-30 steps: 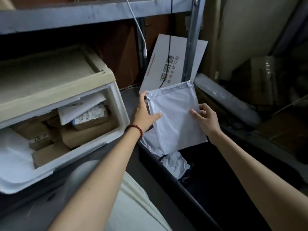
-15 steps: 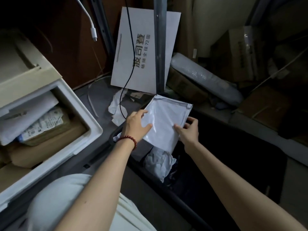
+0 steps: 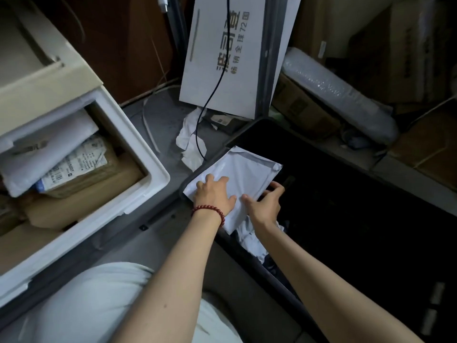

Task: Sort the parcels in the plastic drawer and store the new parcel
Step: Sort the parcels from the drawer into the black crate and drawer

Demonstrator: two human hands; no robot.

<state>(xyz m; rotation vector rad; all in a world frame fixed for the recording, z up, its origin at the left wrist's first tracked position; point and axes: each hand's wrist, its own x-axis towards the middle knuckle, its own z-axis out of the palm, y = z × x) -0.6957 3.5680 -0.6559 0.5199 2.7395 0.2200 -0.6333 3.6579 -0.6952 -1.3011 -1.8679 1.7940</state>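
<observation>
The white parcel (image 3: pixel 247 169), a flat plastic mailer, lies tilted over the left rim of a dark bin (image 3: pixel 249 127), close to the bin's far left corner. Its long axis runs on a diagonal from near left to far right, and its folded, sealed end points far right, out over the bin's black interior. The left hand (image 3: pixel 215 193), with a red bead bracelet (image 3: pixel 212 210) at the wrist, lies on top of the parcel with fingers spread and fairly straight, pressing on it rather than clasping it. The right hand (image 3: pixel 265 205) grasps the parcel's right long edge, thumb on top and fingers curled under. A crumpled white bag (image 3: pixel 252 241) sits just under the parcel's near end, against the bin's left wall. To the left, well apart, the plastic drawer (image 3: pixel 150 179) stands open, packed with brown boxes (image 3: pixel 99 184) and a labelled packet. Behind the bin's far corner a white printed board (image 3: pixel 222 70) leans upright, with a black cable (image 3: pixel 212 92) hanging in front of it.
</observation>
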